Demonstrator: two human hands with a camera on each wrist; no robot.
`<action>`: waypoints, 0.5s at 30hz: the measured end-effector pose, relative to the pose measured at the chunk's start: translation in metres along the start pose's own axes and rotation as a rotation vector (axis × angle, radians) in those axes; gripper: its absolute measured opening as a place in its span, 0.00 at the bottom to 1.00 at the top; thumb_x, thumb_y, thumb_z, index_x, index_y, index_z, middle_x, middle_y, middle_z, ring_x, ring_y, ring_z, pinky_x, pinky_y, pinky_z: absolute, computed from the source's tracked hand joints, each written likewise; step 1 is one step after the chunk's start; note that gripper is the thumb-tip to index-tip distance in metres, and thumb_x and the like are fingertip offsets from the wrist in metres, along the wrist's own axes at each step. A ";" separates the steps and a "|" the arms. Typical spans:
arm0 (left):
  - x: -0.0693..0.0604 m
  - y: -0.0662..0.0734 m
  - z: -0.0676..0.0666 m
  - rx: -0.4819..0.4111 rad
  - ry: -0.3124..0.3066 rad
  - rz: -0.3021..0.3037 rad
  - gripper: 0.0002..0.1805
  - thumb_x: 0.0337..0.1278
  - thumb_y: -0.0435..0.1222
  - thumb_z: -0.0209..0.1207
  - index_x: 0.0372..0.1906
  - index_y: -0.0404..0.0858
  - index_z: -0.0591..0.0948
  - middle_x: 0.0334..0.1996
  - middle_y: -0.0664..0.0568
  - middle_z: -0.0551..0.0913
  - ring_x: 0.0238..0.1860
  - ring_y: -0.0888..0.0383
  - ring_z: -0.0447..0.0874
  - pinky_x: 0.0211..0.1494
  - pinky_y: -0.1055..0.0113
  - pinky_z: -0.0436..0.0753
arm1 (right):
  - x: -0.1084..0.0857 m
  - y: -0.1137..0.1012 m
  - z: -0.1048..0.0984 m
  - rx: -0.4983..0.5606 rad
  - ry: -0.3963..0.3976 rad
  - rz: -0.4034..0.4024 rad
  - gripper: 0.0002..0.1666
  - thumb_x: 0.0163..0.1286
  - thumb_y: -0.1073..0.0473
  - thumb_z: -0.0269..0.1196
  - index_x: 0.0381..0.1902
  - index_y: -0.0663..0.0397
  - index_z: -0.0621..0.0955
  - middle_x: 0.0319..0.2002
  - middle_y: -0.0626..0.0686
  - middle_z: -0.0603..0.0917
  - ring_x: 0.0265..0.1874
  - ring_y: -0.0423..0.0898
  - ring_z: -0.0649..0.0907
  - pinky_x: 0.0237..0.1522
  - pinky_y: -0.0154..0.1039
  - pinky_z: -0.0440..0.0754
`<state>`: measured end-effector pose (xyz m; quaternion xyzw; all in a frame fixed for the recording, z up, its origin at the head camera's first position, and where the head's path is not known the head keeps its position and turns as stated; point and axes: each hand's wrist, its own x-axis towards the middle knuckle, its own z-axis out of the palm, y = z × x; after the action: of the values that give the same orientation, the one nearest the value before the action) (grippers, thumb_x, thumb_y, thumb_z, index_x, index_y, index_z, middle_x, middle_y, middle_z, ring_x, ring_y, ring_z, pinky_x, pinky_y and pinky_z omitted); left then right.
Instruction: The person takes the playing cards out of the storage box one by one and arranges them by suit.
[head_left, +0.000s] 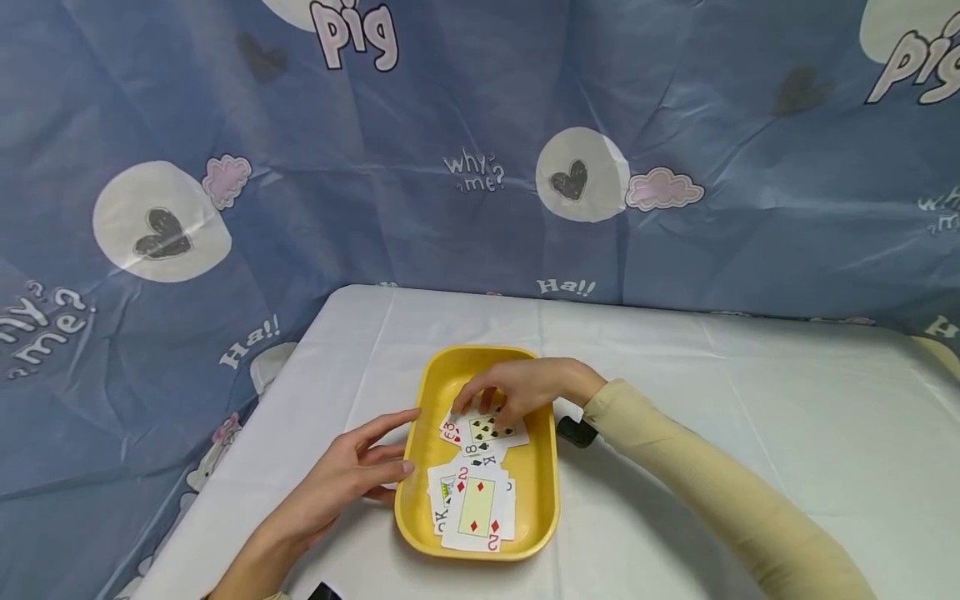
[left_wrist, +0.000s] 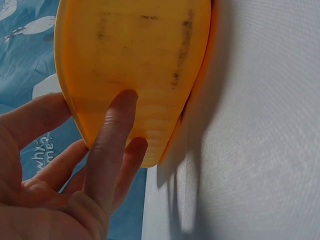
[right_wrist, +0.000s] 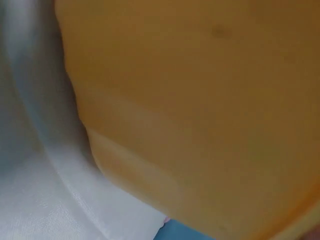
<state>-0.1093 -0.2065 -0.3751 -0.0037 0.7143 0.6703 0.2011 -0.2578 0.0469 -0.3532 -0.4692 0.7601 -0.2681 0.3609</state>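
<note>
A yellow tray (head_left: pixel 537 533) stands on the white-covered table with playing cards in it. In its near half lies an overlapping pile with the two of diamonds (head_left: pixel 477 510) on top and a king (head_left: pixel 441 507) partly under it. The far half holds more cards, among them an eight of spades (head_left: pixel 517 435). My right hand (head_left: pixel 517 385) reaches over the tray's right rim, its bent, spread fingers on the far cards. My left hand (head_left: pixel 352 467) rests with extended fingers (left_wrist: pixel 112 132) at the tray's left outer wall (left_wrist: pixel 135 55). In the right wrist view, the tray wall (right_wrist: pixel 200 110) hides the right hand.
The white tablecloth (head_left: pixel 690 383) spreads to the right of the tray. Behind the table hangs a blue printed cloth (head_left: pixel 450 242). A black device (head_left: pixel 576 432) sits at the right wrist, beside the tray's right wall.
</note>
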 end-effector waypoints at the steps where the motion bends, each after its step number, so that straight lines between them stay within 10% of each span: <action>1: 0.000 0.000 0.000 -0.001 -0.002 0.000 0.36 0.59 0.33 0.66 0.72 0.43 0.67 0.64 0.36 0.73 0.54 0.44 0.82 0.43 0.51 0.85 | 0.001 0.000 0.000 -0.020 -0.005 0.012 0.30 0.62 0.73 0.67 0.61 0.51 0.78 0.50 0.53 0.80 0.50 0.51 0.77 0.52 0.40 0.77; 15: 0.001 -0.001 0.001 0.005 -0.003 -0.003 0.36 0.59 0.34 0.65 0.73 0.44 0.67 0.64 0.35 0.73 0.54 0.44 0.82 0.43 0.51 0.85 | 0.014 0.002 0.015 -0.277 0.080 0.073 0.27 0.62 0.62 0.71 0.58 0.36 0.80 0.46 0.49 0.72 0.36 0.43 0.73 0.39 0.31 0.71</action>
<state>-0.1099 -0.2050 -0.3761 -0.0029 0.7156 0.6683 0.2032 -0.2514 0.0336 -0.3673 -0.4754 0.8202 -0.1658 0.2717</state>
